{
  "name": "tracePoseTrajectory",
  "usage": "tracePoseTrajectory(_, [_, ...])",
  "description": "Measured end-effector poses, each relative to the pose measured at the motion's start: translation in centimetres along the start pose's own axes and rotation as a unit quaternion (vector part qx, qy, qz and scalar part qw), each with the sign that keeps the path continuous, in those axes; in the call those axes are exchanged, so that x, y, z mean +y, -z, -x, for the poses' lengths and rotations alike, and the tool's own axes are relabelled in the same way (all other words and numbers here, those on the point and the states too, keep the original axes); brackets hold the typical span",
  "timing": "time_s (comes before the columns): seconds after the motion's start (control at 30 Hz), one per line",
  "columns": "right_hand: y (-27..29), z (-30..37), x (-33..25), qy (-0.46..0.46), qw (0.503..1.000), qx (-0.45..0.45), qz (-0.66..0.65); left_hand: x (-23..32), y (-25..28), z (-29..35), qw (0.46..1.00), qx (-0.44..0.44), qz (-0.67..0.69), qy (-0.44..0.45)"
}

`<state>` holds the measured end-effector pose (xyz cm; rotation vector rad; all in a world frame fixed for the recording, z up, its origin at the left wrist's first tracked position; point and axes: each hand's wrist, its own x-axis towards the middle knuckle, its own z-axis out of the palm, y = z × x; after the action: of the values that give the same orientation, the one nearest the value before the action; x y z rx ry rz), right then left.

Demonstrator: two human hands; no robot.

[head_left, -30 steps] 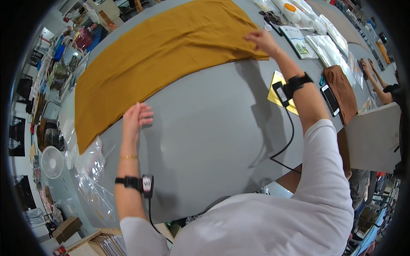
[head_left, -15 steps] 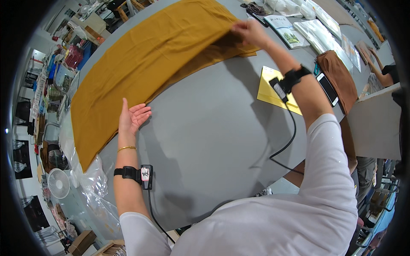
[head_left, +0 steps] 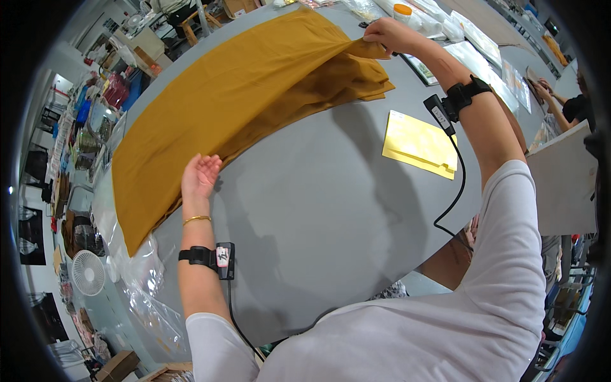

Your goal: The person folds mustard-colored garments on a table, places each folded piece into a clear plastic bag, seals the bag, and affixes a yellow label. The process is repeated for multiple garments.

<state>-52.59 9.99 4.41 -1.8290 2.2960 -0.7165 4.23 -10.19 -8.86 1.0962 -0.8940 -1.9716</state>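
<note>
A long mustard-yellow cloth (head_left: 223, 95) spreads in layers across the far side of the grey table. My right hand (head_left: 396, 36) is closed on the upper layer's corner at the right end. It holds this corner raised, so the cloth's folds and the layers beneath show below it. By the near edge of the cloth, toward its left end, is my left hand (head_left: 201, 176). Its palm is turned up and its fingers are loosely bent, with nothing visible in them.
A yellow paper folder (head_left: 420, 145) lies on the grey table (head_left: 305, 204), right of the middle. Clear plastic bags and an orange-lidded jar (head_left: 402, 11) are at the far right. Clear plastic (head_left: 143, 286) hangs at the left edge. Another person's hands (head_left: 544, 89) are at the far right.
My right hand has moved right and slightly up, pulling the cloth's corner with it and baring more of the lower layers. My left hand's fingers have bent inward.
</note>
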Motion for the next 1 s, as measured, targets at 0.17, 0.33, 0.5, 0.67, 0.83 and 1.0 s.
tracePoseTrajectory(0.17, [1.7,-0.7,-3.4,0.099,0.957,0.256,-0.096,9.6,-2.2,2.6,0.948,-0.033,0.005,-0.316])
tracePoseTrajectory(0.33, [-0.9,7.5,-7.5,0.202,0.965,0.081,0.147,10.2,2.4,8.6,0.942,0.057,-0.216,-0.251])
tracePoseTrajectory(0.5, [-4.1,23.3,-14.2,0.321,0.946,-0.048,-0.013,8.3,13.9,20.1,0.92,0.166,-0.234,-0.266])
tracePoseTrajectory(0.67, [-8.2,34.0,-26.0,0.28,0.829,-0.278,-0.395,12.9,26.4,33.1,0.877,0.28,-0.282,-0.272])
tracePoseTrajectory(0.83, [-10.8,31.2,-22.1,0.013,0.913,-0.21,-0.349,19.2,35.4,39.8,0.803,0.299,-0.499,-0.132])
tracePoseTrajectory(1.0, [-14.4,24.9,-12.3,-0.114,0.992,0.054,-0.005,13.8,23.9,33.1,0.414,0.246,-0.825,-0.294])
